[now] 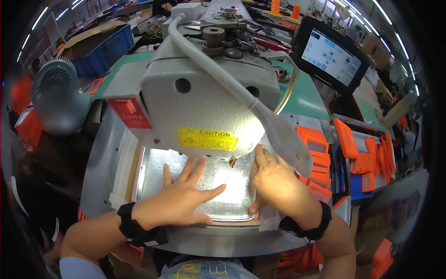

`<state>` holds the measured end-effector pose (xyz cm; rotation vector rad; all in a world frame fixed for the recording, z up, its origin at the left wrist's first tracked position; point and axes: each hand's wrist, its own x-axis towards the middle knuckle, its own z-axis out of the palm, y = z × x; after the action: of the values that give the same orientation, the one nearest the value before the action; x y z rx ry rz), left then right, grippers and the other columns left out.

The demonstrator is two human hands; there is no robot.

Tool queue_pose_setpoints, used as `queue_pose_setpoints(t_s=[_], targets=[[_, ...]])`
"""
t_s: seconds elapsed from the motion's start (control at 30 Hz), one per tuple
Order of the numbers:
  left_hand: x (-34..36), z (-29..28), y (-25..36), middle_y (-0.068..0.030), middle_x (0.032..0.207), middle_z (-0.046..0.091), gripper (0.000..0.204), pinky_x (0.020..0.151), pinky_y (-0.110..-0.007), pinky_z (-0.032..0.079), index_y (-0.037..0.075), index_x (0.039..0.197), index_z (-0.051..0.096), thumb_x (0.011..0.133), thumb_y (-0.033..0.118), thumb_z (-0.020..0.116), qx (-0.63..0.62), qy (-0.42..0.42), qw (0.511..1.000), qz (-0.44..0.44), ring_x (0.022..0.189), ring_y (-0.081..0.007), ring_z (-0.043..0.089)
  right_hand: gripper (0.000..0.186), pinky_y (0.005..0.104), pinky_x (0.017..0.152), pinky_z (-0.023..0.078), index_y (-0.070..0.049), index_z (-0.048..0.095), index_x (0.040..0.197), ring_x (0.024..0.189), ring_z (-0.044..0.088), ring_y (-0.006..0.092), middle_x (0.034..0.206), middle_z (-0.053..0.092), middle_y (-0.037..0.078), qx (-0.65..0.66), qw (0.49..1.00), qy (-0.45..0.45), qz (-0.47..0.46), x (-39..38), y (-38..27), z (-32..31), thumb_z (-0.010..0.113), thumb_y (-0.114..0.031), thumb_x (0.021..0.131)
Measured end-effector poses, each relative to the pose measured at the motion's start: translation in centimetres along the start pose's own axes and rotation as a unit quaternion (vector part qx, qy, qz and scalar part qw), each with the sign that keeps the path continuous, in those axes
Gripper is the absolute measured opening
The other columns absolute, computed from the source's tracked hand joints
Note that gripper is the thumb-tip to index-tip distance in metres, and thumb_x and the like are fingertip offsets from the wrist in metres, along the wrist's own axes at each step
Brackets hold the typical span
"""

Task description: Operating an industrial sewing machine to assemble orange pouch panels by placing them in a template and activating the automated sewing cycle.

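A silvery, shiny rectangular sheet [153, 174] lies in a shallow frame under the grey head of a sewing-type machine [200, 102]. My left hand [183, 195] rests on the sheet's left and middle part, open with its fingers spread. Along the sheet's right edge sits my right hand [278, 186], its fingers stretched forward and its thumb apart, near the lower right corner. Between the hands, a bright lamp glare covers part of the sheet. The machine head hides the sheet's far side. Each wrist wears a black band [132, 223].
Orange rectangular pieces [318, 158] are stacked right of the work plate, with more in a tray [367, 153] beyond. A touch screen [330, 58] stands at the back right. At left are a fan [55, 76] and a blue crate [109, 53]. A lamp arm [283, 135] hangs over my right hand.
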<state>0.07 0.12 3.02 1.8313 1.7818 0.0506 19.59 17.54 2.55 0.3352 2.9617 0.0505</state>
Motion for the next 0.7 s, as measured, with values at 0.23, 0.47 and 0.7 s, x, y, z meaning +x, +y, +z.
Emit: queue_pose_setpoints(t_s=[0.23,0.47,0.7], targets=[[-0.4,-0.9,-1.1,-0.0396,0.156,0.001,0.074,0.107,-0.077,0.007,0.029,0.146,0.048,0.08,0.054,0.072,0.0,-0.01,0.999,0.038,0.145,-0.0566,-0.007,0.116,0.0573,0.119,0.018,0.025,0.047,0.125,0.137,0.041,0.0396,0.146,0.033,0.039,-0.018,0.997,-0.07,0.009,0.6,0.0,-2.7,0.082,-0.06,0.055],[-0.4,-2.5,-0.7,-0.0388,0.156,0.0,0.068,0.11,-0.073,0.006,0.031,0.147,0.046,0.085,0.047,0.069,-0.004,-0.082,0.996,0.025,0.147,-0.0507,-0.011,0.126,0.0585,0.118,0.017,0.027,0.04,0.13,0.139,0.037,0.041,0.146,0.032,0.04,-0.024,0.992,-0.119,0.02,0.8,-0.2,-3.5,0.082,-0.065,0.053],[-0.4,-2.5,-1.0,-0.0393,0.156,0.0,0.068,0.11,-0.073,0.006,0.031,0.147,0.046,0.085,0.044,0.069,-0.013,-0.088,0.996,0.031,0.146,-0.0529,-0.012,0.132,0.059,0.119,0.015,0.028,0.039,0.129,0.14,0.036,0.0419,0.145,0.032,0.041,-0.058,0.993,-0.105,0.001,0.6,-0.3,-3.4,0.079,-0.071,0.052]])
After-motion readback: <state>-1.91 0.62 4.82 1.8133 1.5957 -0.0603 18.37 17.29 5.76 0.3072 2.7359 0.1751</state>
